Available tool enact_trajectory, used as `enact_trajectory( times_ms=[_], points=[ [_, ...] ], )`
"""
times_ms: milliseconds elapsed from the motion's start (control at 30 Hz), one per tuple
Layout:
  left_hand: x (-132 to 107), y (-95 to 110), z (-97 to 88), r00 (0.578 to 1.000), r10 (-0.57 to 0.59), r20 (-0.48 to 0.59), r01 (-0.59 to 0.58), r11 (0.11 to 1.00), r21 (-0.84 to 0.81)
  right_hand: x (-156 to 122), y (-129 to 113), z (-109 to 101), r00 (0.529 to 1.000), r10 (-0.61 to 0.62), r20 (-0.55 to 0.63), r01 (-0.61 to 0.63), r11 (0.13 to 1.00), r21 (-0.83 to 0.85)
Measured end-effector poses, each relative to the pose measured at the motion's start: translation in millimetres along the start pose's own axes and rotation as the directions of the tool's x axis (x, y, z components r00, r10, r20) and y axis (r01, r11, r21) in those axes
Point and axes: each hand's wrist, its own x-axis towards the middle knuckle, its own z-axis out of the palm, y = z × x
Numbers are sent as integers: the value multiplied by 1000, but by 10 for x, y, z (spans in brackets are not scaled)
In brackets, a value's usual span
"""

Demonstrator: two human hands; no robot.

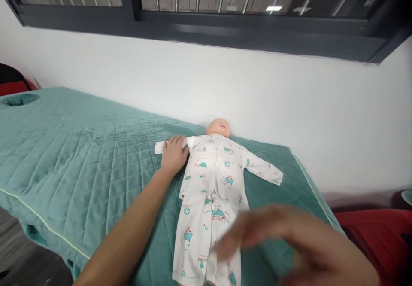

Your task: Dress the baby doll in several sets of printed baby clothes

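A baby doll [219, 127] lies on its back on a green quilted bed cover [106, 148], its head towards the wall. It wears a white long-sleeved top [215, 161] and matching trousers [193, 238], printed with small teal and red pictures. My left hand [175, 152] rests flat over the doll's sleeve on the left, fingers spread. The other sleeve [265, 171] stretches out to the right. Over the right trouser leg hovers my right hand [260, 234], blurred by motion, its fingers bent and apart from the thumb, with nothing seen in it. The doll's feet are mostly out of frame.
A white wall [257, 92] runs behind the bed, below a dark-framed window [225, 28] with metal bars. Red items [373, 234] stand at the right, and a red and black one [13, 82] at the far left. The cover has a hole [21, 100] near its left end.
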Motion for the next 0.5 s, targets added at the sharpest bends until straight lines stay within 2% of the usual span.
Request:
enact_trajectory(
  times_ms=[33, 67, 100, 167, 233, 267, 333, 367, 433, 500],
  points=[
    [-52, -113, -38, 999, -37, 11, 36, 998, 57, 85, 103, -24, 997, -73, -25, 75, 991, 115],
    [-110, -224, -82, 997, -74, 33, 70, 992, 107, 182, 223, -52, 986, -124, -113, 147, 962, 229],
    [-170, -330, -130, 992, -111, 58, 101, 983, 152, 280, 362, -82, 953, -99, -287, 183, 942, 281],
    [-278, -506, -226, 977, -197, 81, 172, 955, 240, 436, 698, -143, 835, 68, -546, 75, 969, 235],
    [-349, -619, -298, 962, -259, 83, 224, 927, 301, 485, 1083, -204, 653, 179, -736, -201, 978, 61],
    [-365, -650, -321, 957, -278, 81, 239, 917, 319, 463, 1276, -233, 583, 205, -786, -372, 928, -34],
    [-359, -673, -341, 951, -298, 77, 258, 907, 333, 348, 1620, -279, 581, 200, -789, -579, 783, -228],
    [-340, -671, -342, 950, -305, 74, 264, 904, 336, 271, 1756, -293, 578, 207, -790, -653, 697, -296],
    [-285, -659, -339, 948, -310, 75, 268, 901, 341, 125, 1943, -294, 535, 285, -796, -773, 545, -325],
    [-229, -652, -347, 948, -305, 87, 258, 902, 346, 33, 2029, -267, 490, 364, -792, -836, 453, -309]
  ],
)
